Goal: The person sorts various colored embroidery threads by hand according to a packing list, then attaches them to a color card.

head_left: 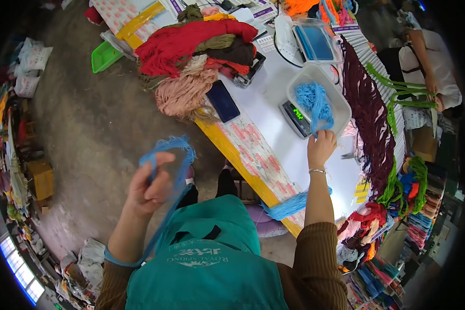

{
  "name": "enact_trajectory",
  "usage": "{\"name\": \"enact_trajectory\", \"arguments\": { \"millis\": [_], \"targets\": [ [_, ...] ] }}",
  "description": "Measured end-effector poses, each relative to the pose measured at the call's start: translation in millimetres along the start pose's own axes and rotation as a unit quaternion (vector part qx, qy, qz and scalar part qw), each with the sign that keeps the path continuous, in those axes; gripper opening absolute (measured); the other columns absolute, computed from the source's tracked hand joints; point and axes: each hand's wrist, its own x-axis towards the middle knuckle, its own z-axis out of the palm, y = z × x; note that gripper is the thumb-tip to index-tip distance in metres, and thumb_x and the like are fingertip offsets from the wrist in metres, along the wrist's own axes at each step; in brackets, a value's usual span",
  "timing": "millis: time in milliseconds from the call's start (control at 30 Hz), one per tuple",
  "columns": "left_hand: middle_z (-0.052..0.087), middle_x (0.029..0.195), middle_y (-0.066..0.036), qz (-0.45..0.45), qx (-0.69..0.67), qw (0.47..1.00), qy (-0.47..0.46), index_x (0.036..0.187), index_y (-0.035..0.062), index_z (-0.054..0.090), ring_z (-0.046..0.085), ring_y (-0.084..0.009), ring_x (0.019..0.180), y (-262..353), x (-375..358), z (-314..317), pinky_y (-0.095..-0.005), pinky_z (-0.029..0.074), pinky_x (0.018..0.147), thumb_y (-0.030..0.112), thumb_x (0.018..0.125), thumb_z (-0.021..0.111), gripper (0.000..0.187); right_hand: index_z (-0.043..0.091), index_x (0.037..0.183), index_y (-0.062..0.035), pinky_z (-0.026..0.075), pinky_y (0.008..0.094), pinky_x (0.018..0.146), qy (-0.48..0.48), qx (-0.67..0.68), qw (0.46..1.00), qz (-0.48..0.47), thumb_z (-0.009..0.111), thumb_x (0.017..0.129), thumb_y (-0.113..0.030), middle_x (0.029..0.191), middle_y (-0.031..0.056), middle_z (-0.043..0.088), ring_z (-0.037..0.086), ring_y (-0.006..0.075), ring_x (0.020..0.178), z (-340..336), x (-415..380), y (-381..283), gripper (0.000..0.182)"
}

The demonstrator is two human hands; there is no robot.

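My left hand (149,184) is raised over the floor, closed on a loop of light blue yarn (170,150) that trails down along my forearm. My right hand (321,146) reaches over the white table (266,98) and pinches a strand of blue yarn (315,103) that lies in a white plastic tray (341,111). The tray stands on a digital scale (296,116) showing green digits. Another bundle of blue yarn (289,206) hangs over the table's yellow front edge near my right elbow.
A black phone (222,101) lies beside a heap of red, pink and olive yarn (196,57). Dark maroon yarn (369,113) runs along the table's right side. Another person (431,67) at the far right handles green yarn. A green tray (104,56) sits on the floor.
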Motion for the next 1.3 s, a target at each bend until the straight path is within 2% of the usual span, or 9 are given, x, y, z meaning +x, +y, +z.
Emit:
{"name": "enact_trajectory", "arguments": {
  "millis": [133,167,200,233,333,533,867,1000,1300],
  "targets": [
    [0.044,0.055,0.001,-0.102,0.137,0.985,-0.014,0.110,0.0019,0.063,0.037,-0.0072,0.048,-30.0,62.9,23.7,-0.0235,0.033,0.047,0.025,0.100,0.048,0.029,0.060,0.084,-0.0030,0.046,0.0408,0.079,0.029,0.143,0.989,0.012,0.069,0.079,-0.013,0.085,0.0091,0.061,0.057,0.0261,0.084,-20.8,20.6,5.9,0.015],
    [0.049,0.061,0.000,-0.120,0.177,0.977,-0.003,0.109,0.0016,0.065,0.042,-0.0077,0.052,-43.1,82.5,32.5,-0.0238,0.036,0.051,0.023,0.099,0.051,0.028,0.060,0.086,-0.0020,0.046,0.0359,0.072,-0.053,0.401,0.904,0.142,0.067,0.082,-0.012,0.077,0.0063,0.057,0.055,0.0203,0.075,-38.0,27.6,0.8,0.013],
    [0.052,0.067,-0.001,-0.117,0.210,0.971,0.000,0.109,0.0012,0.066,0.045,-0.0085,0.056,-58.2,101.8,39.2,-0.0242,0.038,0.055,0.021,0.097,0.052,0.027,0.060,0.088,-0.0009,0.046,0.0311,0.066,-0.128,0.621,0.729,0.257,0.065,0.086,-0.011,0.069,0.0035,0.053,0.052,0.0146,0.066,-55.3,33.8,-6.9,0.011],
    [0.055,0.073,-0.002,-0.113,0.242,0.964,0.003,0.109,0.0008,0.067,0.049,-0.0093,0.061,-73.9,121.5,43.8,-0.0246,0.041,0.059,0.019,0.096,0.054,0.026,0.062,0.094,0.0021,0.041,0.0253,0.056,-0.130,0.699,0.640,0.292,0.059,0.093,-0.014,0.061,-0.0004,0.047,0.045,0.0073,0.056,-71.9,36.0,-19.4,0.016],
    [0.056,0.078,-0.001,-0.151,0.328,0.931,-0.052,0.114,-0.0025,0.066,0.052,-0.0099,0.067,-114.7,175.0,57.5,-0.0245,0.041,0.063,0.017,0.093,0.056,0.030,0.064,0.102,0.0052,0.038,0.0243,0.046,-0.255,0.764,0.515,0.295,0.055,0.096,-0.024,0.055,-0.0011,0.047,0.038,0.0073,0.045,-111.0,32.3,-28.7,0.031],
    [0.057,0.080,-0.002,-0.198,0.208,0.953,-0.095,0.108,-0.0033,0.063,0.053,-0.0103,0.071,-171.4,221.9,82.8,-0.0256,0.042,0.063,0.013,0.091,0.052,0.027,0.066,0.104,0.0065,0.054,0.0274,0.067,-0.261,0.766,0.506,0.299,0.049,0.097,-0.017,0.083,0.0149,0.070,0.066,0.0168,0.070,-142.0,10.2,-55.9,0.030],
    [0.058,0.097,-0.005,-0.080,0.256,0.963,-0.025,0.105,-0.0039,0.063,0.061,-0.0138,0.082,-179.7,216.0,113.9,-0.0284,0.052,0.068,0.005,0.087,0.063,0.020,0.066,0.100,0.0074,0.056,0.0286,0.070,-0.203,0.726,0.573,0.321,0.051,0.095,-0.012,0.086,0.0117,0.070,0.068,0.0174,0.074,-129.4,-4.3,-52.8,0.025],
    [0.053,0.108,-0.006,-0.037,0.311,0.948,-0.059,0.103,-0.0064,0.063,0.063,-0.0161,0.081,-179.2,214.7,118.2,-0.0296,0.055,0.069,0.002,0.085,0.064,0.020,0.065,0.097,0.0088,0.056,0.0293,0.069,-0.185,0.753,0.529,0.343,0.050,0.096,-0.015,0.088,0.0143,0.070,0.069,0.0194,0.075,-129.4,-2.7,-50.1,0.029],
    [0.062,0.089,-0.008,-0.073,0.236,0.969,0.008,0.092,-0.0031,0.059,0.063,-0.0160,0.068,-182.4,223.8,108.6,-0.0294,0.055,0.065,0.000,0.086,0.062,0.007,0.066,0.099,0.0078,0.055,0.0265,0.067,-0.182,0.748,0.537,0.345,0.054,0.094,-0.009,0.084,0.0109,0.069,0.067,0.0156,0.072,-130.2,2.0,-56.5,0.021]
  ]
}}
